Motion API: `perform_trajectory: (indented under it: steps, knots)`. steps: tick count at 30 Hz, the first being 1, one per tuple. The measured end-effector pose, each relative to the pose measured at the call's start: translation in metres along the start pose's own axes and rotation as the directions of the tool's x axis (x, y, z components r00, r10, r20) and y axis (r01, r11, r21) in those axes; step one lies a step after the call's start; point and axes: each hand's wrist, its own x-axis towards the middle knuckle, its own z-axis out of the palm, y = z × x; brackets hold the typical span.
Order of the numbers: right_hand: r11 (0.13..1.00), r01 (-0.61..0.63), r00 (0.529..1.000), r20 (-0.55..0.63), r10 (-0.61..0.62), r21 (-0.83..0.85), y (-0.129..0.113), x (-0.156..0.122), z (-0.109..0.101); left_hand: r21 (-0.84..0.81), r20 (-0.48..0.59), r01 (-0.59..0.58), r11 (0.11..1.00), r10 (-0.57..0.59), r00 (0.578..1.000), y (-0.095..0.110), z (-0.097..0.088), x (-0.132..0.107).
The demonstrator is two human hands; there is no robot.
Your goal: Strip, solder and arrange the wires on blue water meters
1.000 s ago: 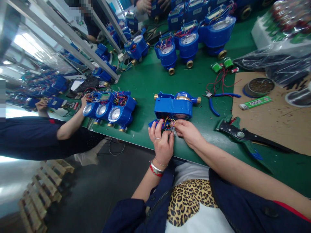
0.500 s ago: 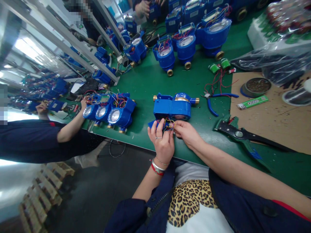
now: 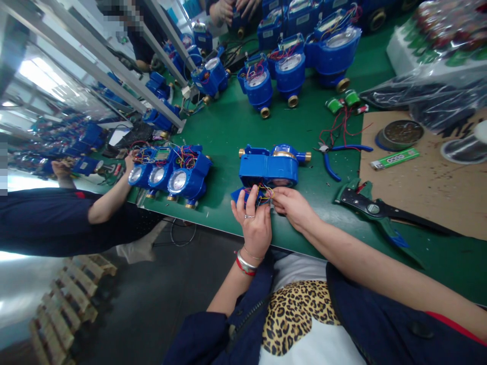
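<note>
A blue water meter (image 3: pixel 255 166) with brass pipe ends lies on its side on the green bench in front of me. My left hand (image 3: pixel 255 218), with a ring and bracelets, is closed over a small blue meter part (image 3: pixel 236 194) at the meter's near side. Thin coloured wires (image 3: pixel 267 192) come out between that part and the meter. The fingers of my right hand (image 3: pixel 292 205) pinch the ends of these wires just right of my left fingertips. Exactly which wire they hold is too small to tell.
Blue-handled pliers (image 3: pixel 330 161), a large wire stripper (image 3: pixel 375 207), a solder spool (image 3: pixel 464 151) and a round tin (image 3: pixel 401 134) lie to the right. Green batteries (image 3: pixel 335 105) are behind. Three meters (image 3: pixel 178 181) stand left beside a co-worker's arm (image 3: pixel 108 203); another person's hands (image 3: pixel 228 10) are opposite.
Almost nothing differs. My hands stay at the wires with slight finger motion, and the view shifts a little. The hands of the person opposite have moved over a meter.
</note>
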Motion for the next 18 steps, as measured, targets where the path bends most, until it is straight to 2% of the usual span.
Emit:
perform_trajectory:
  steps: [8, 18]
  knots:
    - [0.999, -0.014, 1.000, 0.016, 0.014, 0.032, -0.0008, -0.0006, -0.0005, -0.129, 0.010, 0.075, 0.989, -0.074, 0.997, 0.0061, -0.0055, 0.0057]
    - [1.000, -0.009, 1.000, 0.013, 0.009, 0.028, -0.0019, -0.0021, 0.0011, -0.100, 0.011, 0.055, 0.993, -0.054, 0.998, 0.0044, -0.0019, 0.0043]
